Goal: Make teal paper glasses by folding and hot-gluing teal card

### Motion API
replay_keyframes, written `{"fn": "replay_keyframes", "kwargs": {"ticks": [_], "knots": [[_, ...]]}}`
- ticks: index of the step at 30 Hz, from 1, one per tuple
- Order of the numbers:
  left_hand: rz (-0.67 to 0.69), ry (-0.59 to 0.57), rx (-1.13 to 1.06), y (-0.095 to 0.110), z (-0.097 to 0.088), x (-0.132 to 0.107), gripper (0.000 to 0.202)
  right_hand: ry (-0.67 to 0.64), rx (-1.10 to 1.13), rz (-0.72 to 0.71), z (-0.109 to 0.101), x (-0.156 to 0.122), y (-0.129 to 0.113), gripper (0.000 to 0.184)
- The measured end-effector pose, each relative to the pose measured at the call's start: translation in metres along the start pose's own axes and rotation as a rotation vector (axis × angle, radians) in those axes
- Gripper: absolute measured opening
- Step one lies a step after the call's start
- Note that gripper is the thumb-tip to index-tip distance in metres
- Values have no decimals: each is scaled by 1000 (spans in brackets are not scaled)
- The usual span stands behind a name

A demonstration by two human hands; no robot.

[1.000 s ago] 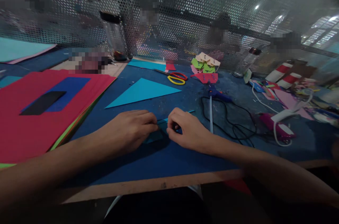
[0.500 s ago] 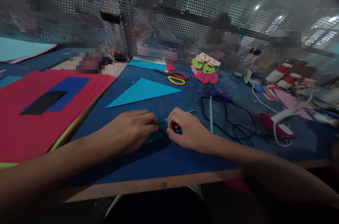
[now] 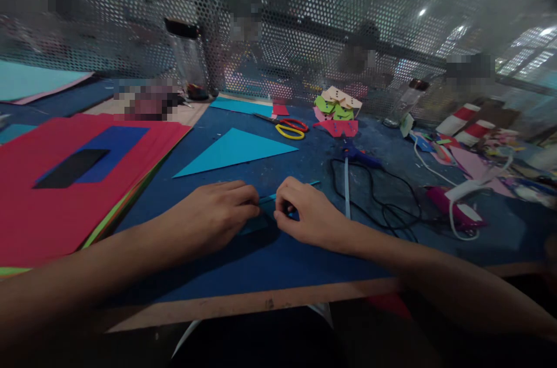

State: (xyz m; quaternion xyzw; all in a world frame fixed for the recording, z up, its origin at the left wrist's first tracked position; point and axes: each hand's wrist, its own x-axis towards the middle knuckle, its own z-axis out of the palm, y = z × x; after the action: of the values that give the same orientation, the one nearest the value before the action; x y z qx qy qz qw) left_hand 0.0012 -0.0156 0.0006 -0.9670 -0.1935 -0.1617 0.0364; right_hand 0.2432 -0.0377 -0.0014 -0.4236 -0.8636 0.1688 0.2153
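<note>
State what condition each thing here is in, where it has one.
Left hand: fingers curled on blue paper piece
Right hand: fingers curled at same piece
Blue paper piece: in hand, partly hidden
Blue triangle: lying loose
Scissors: lying down, blade opening unclear
Glue gun: lying down, power unclear
Black cord: loosely looped
Tall jar: upright, lidded

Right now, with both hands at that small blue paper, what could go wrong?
The left hand and right hand hide much of the blue paper, so a crooked edge might go unnoticed. The black cable loops close to the right forearm, which could perhaps snag it.
</note>
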Motion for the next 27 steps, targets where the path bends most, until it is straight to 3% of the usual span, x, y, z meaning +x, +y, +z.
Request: {"fn": "replay_keyframes", "kwargs": {"ticks": [15,21,27], "knots": [[-20,26,-53,-2,1,-1,27,0,118,25,-4,0,1,4],[-24,10,-67,-4,3,-1,30,-13,82,-125,-4,-1,5,20],[-31,7,-80,-5,5,-3,31,-58,-25,-178,-5,-1,6,29]]}}
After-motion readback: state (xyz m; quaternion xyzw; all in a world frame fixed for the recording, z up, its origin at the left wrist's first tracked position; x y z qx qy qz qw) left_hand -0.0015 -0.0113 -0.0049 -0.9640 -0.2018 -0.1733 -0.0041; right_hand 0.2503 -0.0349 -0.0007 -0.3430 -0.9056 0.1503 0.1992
